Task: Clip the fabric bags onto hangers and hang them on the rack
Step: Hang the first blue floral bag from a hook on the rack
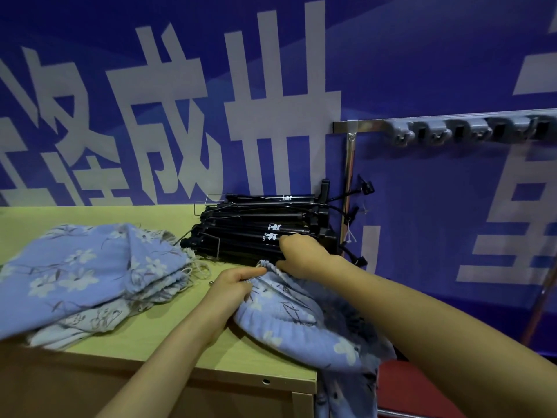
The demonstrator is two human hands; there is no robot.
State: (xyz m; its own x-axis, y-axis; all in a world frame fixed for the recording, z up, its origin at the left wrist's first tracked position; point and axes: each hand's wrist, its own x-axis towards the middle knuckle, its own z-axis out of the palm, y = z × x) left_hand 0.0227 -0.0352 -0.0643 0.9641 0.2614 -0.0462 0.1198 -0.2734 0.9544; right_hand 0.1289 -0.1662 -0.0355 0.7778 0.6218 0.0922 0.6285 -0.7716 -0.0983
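I see left hand (232, 285) pinching gathered drawstring rim of blue floral fabric bag (301, 324), just in front of black hanger stack (259, 230). Right hand (301, 254) next to it, fingers curled down onto near edge of stack; I cannot tell whether it grips a hanger. Bag drapes off table (168, 336) corner, front-right of stack. Pile of folded floral bags (90, 267) lies just left of stack. Wall rack (452, 128) with grey holders runs above-right of stack. Blue banner (422, 70) behind stack.
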